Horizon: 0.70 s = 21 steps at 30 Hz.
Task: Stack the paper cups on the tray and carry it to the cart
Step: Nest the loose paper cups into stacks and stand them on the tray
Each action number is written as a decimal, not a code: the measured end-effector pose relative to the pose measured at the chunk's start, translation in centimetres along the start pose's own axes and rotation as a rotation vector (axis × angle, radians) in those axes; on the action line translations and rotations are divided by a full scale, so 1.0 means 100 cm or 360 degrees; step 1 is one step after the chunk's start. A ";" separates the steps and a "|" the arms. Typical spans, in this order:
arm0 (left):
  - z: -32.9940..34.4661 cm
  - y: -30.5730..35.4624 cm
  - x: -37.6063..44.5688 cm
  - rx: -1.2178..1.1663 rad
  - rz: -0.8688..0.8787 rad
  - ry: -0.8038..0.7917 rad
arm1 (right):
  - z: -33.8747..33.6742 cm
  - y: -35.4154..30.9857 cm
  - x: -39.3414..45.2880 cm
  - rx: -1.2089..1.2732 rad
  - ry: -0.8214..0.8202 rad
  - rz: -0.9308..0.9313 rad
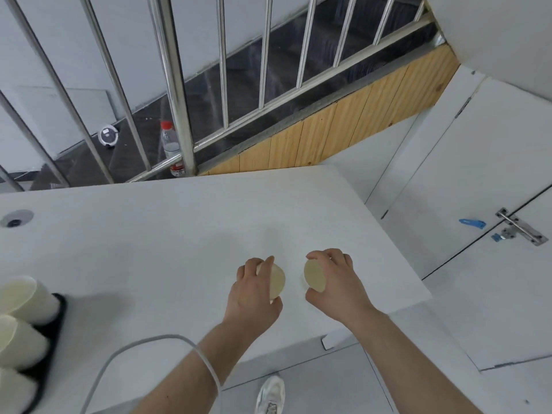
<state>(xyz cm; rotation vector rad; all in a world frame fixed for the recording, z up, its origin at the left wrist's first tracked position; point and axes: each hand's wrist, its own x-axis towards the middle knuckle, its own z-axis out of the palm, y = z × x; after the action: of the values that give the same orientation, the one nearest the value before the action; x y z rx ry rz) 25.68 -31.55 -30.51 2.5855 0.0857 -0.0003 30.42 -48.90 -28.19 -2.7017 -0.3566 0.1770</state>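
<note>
Left hand (252, 289): I see it curled round a paper cup (276, 280), lying on its side; most of the cup wall is hidden under the fingers.
Right hand (334, 279): it grips a second cup (314, 275), mouth turned toward the first; the two cups are near, not touching.
Table (149, 240): white; both cups sit low over it, and I cannot tell whether they touch it.
Tray (56, 321): dark, cut off by the left edge, well apart from the hands.
Cups on tray (21, 297): three visible, partly out of frame.
Cable (155, 343): grey, crosses the left forearm.
</note>
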 end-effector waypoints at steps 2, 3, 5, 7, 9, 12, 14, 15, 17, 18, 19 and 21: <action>-0.006 -0.008 -0.017 -0.0020 -0.0003 0.0035 | 0.010 -0.010 -0.013 0.0028 0.0022 -0.0020; -0.011 -0.014 -0.034 -0.0026 -0.0007 0.0060 | 0.017 -0.020 -0.026 0.0043 0.0030 -0.0039; -0.020 -0.024 -0.063 -0.0045 -0.0027 0.0089 | 0.027 -0.037 -0.044 0.0065 0.0031 -0.0085; -0.030 -0.037 -0.090 -0.0033 -0.0056 0.0122 | 0.037 -0.055 -0.058 0.0114 0.0022 -0.0124; -0.043 -0.052 -0.114 -0.0034 -0.0108 0.0155 | 0.045 -0.076 -0.070 0.0118 0.0010 -0.0172; -0.065 -0.071 -0.144 -0.0020 -0.0158 0.0238 | 0.055 -0.108 -0.084 0.0123 -0.0016 -0.0274; -0.075 -0.081 -0.157 -0.0018 -0.0189 0.0264 | 0.059 -0.125 -0.090 0.0124 -0.0041 -0.0327; -0.083 -0.089 -0.166 -0.0017 -0.0218 0.0293 | 0.061 -0.138 -0.094 0.0123 -0.0051 -0.0365; -0.097 -0.102 -0.179 -0.0018 -0.0248 0.0338 | 0.065 -0.161 -0.096 0.0099 -0.0064 -0.0424; -0.101 -0.107 -0.182 -0.0021 -0.0254 0.0352 | 0.067 -0.168 -0.096 0.0102 -0.0070 -0.0440; -0.105 -0.113 -0.184 -0.0023 -0.0264 0.0367 | 0.068 -0.177 -0.096 0.0098 -0.0074 -0.0461; -0.119 -0.129 -0.192 -0.0017 -0.0316 0.0400 | 0.073 -0.200 -0.096 0.0082 -0.0094 -0.0518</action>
<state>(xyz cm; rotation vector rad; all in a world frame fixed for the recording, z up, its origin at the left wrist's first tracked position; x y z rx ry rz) 5.49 -15.50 -26.85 2.5433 0.4326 0.2514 15.52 -31.03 -25.96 -2.5476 -0.7898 0.1684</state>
